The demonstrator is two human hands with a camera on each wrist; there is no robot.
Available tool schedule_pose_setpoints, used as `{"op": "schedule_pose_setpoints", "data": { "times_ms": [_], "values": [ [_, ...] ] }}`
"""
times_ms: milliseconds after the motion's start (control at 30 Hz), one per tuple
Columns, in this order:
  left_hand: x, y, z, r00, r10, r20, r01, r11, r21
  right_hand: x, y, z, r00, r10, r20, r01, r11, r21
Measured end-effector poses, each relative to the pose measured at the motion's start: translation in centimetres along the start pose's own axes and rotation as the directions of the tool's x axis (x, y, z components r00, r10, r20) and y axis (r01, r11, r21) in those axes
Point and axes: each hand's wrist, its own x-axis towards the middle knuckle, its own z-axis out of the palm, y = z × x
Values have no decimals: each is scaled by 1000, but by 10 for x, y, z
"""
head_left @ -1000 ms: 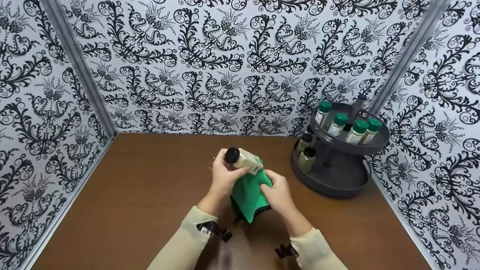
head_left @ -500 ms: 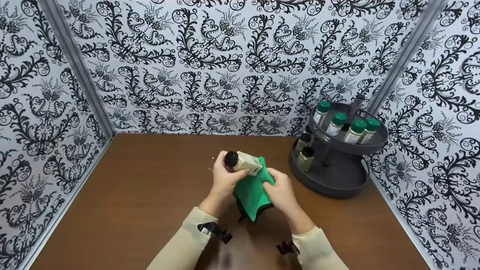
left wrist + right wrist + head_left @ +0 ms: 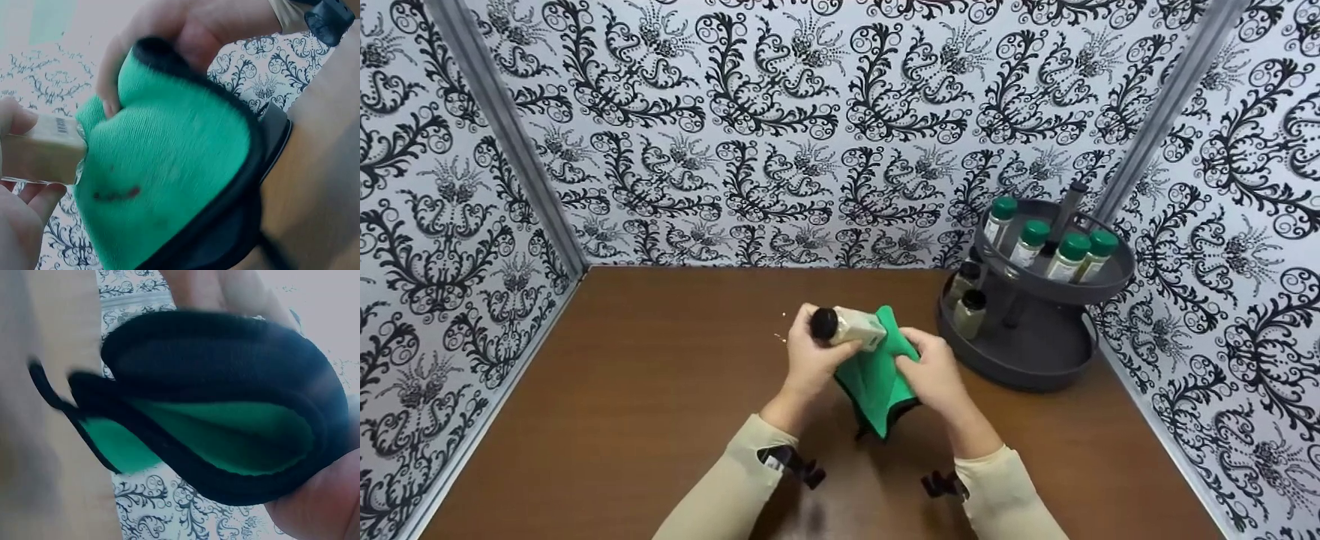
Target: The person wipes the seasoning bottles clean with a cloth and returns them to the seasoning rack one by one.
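Observation:
My left hand (image 3: 808,361) grips a clear spice bottle (image 3: 856,327) with a black cap and pale contents, tilted so the cap faces left. A barcode label shows on the bottle (image 3: 48,147) in the left wrist view. My right hand (image 3: 936,369) pinches a folded green cloth (image 3: 877,382) with black edging. The cloth (image 3: 163,146) touches the bottle's base and bears a dark reddish mark in the left wrist view. From the right wrist, the cloth (image 3: 225,433) appears folded into loops, with a black strap end sticking out.
A dark two-tier rotating rack (image 3: 1027,367) stands at the right rear of the brown table (image 3: 660,390). Several green-capped bottles (image 3: 1027,244) stand on its upper tier, black-capped bottles (image 3: 970,313) on the lower. Patterned walls (image 3: 780,150) enclose the table.
My right hand and the cloth have shifted slightly right, and the cloth's upper edge now rises beside the bottle's base. The bottle stays in my left hand with little movement.

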Motion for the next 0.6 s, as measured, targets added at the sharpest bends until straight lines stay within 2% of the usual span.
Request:
{"op": "schedule_pose_setpoints", "data": {
  "times_ms": [100, 167, 400, 467, 600],
  "values": [
    [2, -3, -2, 998, -34, -48, 34, 999, -19, 0, 0, -5, 998, -16, 60, 20, 998, -61],
    [2, -4, -3, 997, -57, -46, 55, 998, -35, 1, 1, -6, 998, -17, 66, 22, 997, -70],
    [-1, -2, -4, 997, -60, 49, 62, 997, -49, 4, 8, 6, 998, 46, 37, -51, 990, 131],
    [0, -1, -4, 998, -48, 51, 51, 997, -53, 4, 9, 6, 998, 35, 60, -42, 991, 131],
    [3, 2, -4, 1000, -26, -1, 26, 999, -44, 3, 6, -1, 991, -25, 131, 14, 996, 89]
  ]
}}
